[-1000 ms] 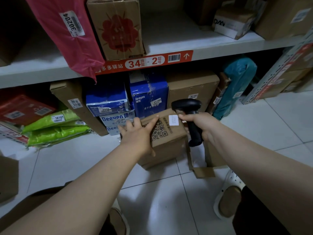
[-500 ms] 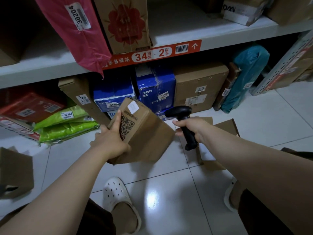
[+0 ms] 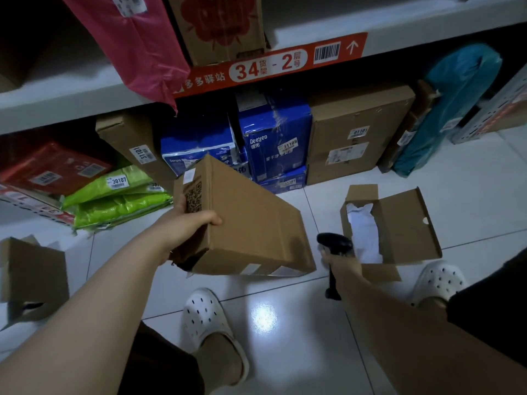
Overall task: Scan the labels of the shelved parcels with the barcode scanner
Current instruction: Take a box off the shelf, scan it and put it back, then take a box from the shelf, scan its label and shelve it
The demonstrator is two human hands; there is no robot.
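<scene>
My left hand (image 3: 185,223) grips the end of a long brown cardboard parcel (image 3: 251,223), held tilted above the floor; a QR code and a small white sticker show on that end. My right hand (image 3: 342,265) is closed around the handle of the black barcode scanner (image 3: 333,245), low and to the right of the parcel, its head pointing away from the box. Under the shelf stand labelled parcels: blue boxes (image 3: 273,138), a brown box (image 3: 359,132), green bags (image 3: 119,195), a red pack (image 3: 51,166) and a teal bag (image 3: 450,109).
The white shelf (image 3: 399,27) carries an orange strip "34-2", a pink bag (image 3: 134,44) and a flower-printed box (image 3: 225,27). An open cardboard box (image 3: 399,223) lies on the tiles at right, another open box (image 3: 31,277) at left. My feet in white clogs (image 3: 205,317) stand below.
My left hand lifted the parcel off the floor and swung it left and nearer, turning its long side up. The scanner hand dropped down and back, away from the label.
</scene>
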